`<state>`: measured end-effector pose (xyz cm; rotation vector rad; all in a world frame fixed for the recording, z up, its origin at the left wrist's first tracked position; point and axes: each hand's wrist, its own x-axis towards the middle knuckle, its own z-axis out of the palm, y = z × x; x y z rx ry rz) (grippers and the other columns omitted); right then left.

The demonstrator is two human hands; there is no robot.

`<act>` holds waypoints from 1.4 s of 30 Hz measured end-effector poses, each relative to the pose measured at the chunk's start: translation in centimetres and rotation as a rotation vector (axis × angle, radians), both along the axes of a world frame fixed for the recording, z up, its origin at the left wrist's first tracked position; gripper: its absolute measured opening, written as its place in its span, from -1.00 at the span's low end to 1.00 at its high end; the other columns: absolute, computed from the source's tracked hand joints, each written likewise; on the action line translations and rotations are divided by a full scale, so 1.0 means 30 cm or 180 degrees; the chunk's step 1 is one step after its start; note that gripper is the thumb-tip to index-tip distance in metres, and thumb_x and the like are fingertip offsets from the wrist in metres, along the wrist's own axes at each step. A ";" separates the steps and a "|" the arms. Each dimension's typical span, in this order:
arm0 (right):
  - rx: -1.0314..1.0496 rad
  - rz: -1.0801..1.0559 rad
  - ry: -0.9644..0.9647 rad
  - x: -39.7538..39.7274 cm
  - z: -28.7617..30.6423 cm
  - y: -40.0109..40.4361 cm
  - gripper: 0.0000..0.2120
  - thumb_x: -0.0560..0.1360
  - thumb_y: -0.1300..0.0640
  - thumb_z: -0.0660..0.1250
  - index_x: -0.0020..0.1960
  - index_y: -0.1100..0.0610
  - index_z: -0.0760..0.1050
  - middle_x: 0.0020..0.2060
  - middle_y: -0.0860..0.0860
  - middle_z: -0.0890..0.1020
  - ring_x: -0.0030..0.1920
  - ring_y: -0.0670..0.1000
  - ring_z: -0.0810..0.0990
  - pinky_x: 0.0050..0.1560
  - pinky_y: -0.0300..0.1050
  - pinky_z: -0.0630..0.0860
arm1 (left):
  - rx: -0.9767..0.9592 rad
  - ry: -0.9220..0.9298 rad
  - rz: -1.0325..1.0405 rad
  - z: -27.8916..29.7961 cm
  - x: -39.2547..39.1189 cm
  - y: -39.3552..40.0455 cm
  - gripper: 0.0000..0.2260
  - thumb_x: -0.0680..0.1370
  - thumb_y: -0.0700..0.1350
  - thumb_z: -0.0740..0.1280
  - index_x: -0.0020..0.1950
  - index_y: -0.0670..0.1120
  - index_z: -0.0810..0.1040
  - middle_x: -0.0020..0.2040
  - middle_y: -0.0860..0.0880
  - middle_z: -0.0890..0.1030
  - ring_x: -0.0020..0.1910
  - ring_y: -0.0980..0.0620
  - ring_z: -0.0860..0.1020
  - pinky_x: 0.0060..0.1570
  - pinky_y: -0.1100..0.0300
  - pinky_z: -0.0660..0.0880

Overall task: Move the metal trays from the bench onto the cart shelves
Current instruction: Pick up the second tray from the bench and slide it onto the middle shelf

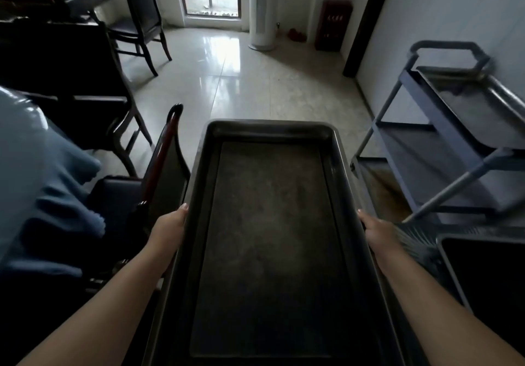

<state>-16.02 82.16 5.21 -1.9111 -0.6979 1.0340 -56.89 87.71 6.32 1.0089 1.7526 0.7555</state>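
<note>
A long, dark metal tray (270, 223) is held level in front of me, its length pointing away from me. My left hand (170, 226) grips its left rim and my right hand (376, 230) grips its right rim, thumbs on the edges and fingers hidden under the tray. The tray is empty. The grey cart (443, 149) stands to the right by the wall, with three shelves. Another metal tray (480, 110) lies on its top shelf. The middle and lower shelves look bare.
Dark wooden chairs (142, 22) and a dark table stand at the left, with blue cloth (37, 167) at the left edge. A dark bin (488, 274) and a broom head sit at lower right. Open tiled floor (241, 81) lies ahead toward a glass door.
</note>
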 end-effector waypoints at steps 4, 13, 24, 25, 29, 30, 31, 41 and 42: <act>-0.0120 -0.0068 0.0156 0.109 -0.029 0.249 -0.75 0.53 -0.03 0.34 -0.10 0.14 0.65 -0.14 0.09 0.67 -0.11 0.03 0.64 -0.07 -0.13 0.55 | 0.0163 0.0441 -0.0293 -0.012 0.117 0.255 -0.67 0.69 -0.07 0.20 0.30 -0.26 0.56 0.15 -0.21 0.60 0.14 -0.10 0.54 0.05 0.13 0.43; -0.0214 0.0344 0.0055 0.196 0.047 0.791 -0.69 0.56 -0.11 0.27 -0.08 0.11 0.64 -0.12 0.10 0.67 -0.10 0.08 0.64 -0.10 -0.03 0.54 | -0.0009 0.0210 0.0131 0.014 0.184 0.712 -0.64 0.65 0.10 0.22 0.02 -0.13 0.68 -0.11 -0.13 0.67 -0.07 -0.08 0.62 -0.07 0.05 0.51; 0.0140 0.0075 -0.0074 0.181 0.094 1.546 -0.77 0.59 0.03 0.27 -0.18 -0.03 0.64 -0.25 -0.09 0.64 -0.35 -0.27 0.60 -0.41 -0.36 0.46 | 0.0526 0.1082 -0.0913 0.096 0.174 1.595 -0.67 0.71 -0.08 0.10 0.26 -0.23 0.57 0.09 -0.33 0.62 0.07 -0.27 0.59 0.12 -0.15 0.51; 0.0101 -0.0034 -0.0025 0.189 0.108 1.595 -0.73 0.57 0.00 0.29 -0.25 -0.03 0.65 -0.30 -0.09 0.67 -0.33 -0.22 0.61 -0.36 -0.26 0.48 | 0.0501 0.0998 -0.0920 0.111 0.188 1.670 -0.67 0.71 -0.07 0.12 0.23 -0.22 0.58 0.08 -0.30 0.63 0.04 -0.23 0.60 0.09 -0.11 0.53; 0.0031 -0.0600 0.0138 0.261 0.097 1.747 -0.65 0.53 -0.07 0.30 -0.36 0.05 0.63 -0.41 -0.07 0.67 -0.30 -0.07 0.64 -0.26 -0.11 0.49 | 0.0279 0.0828 -0.0836 0.142 0.318 1.958 -0.59 0.68 0.04 0.15 0.25 -0.25 0.60 0.18 -0.29 0.60 0.05 -0.13 0.54 0.00 0.07 0.43; 0.0059 -0.0709 0.0188 0.288 0.085 1.778 -0.64 0.54 -0.04 0.30 -0.38 0.05 0.62 -0.43 -0.06 0.66 -0.35 -0.08 0.64 -0.31 -0.14 0.50 | 0.0213 0.0681 -0.0778 0.139 0.363 2.026 -0.55 0.67 0.08 0.18 0.22 -0.27 0.61 0.17 -0.29 0.60 0.08 -0.16 0.56 0.06 0.01 0.48; 0.0090 -0.0796 0.0249 0.322 0.072 1.812 -0.62 0.54 -0.02 0.30 -0.40 0.08 0.62 -0.47 -0.06 0.65 -0.41 -0.11 0.63 -0.39 -0.19 0.50 | 0.0145 0.0537 -0.0765 0.130 0.413 2.092 -0.53 0.65 0.12 0.20 0.18 -0.27 0.62 0.15 -0.28 0.62 0.10 -0.19 0.58 0.12 -0.05 0.50; 0.0099 -0.1450 0.0107 0.726 0.035 2.175 -0.56 0.51 -0.08 0.31 0.15 0.26 0.60 0.08 0.17 0.64 0.12 0.16 0.59 0.12 0.03 0.48 | 0.0023 0.0483 -0.1176 0.122 0.933 2.689 -0.65 0.51 0.18 0.30 -0.10 -0.07 0.69 -0.07 -0.15 0.69 -0.11 -0.13 0.64 -0.17 0.01 0.55; 0.0047 -0.1499 0.0079 0.759 0.035 2.192 -0.59 0.52 -0.07 0.30 0.12 0.25 0.62 0.05 0.17 0.65 0.09 0.15 0.60 0.10 0.04 0.48 | 0.0044 0.0454 -0.1224 0.113 0.975 2.727 -0.65 0.52 0.18 0.29 -0.13 -0.07 0.68 -0.08 -0.16 0.69 -0.11 -0.14 0.63 -0.16 0.01 0.55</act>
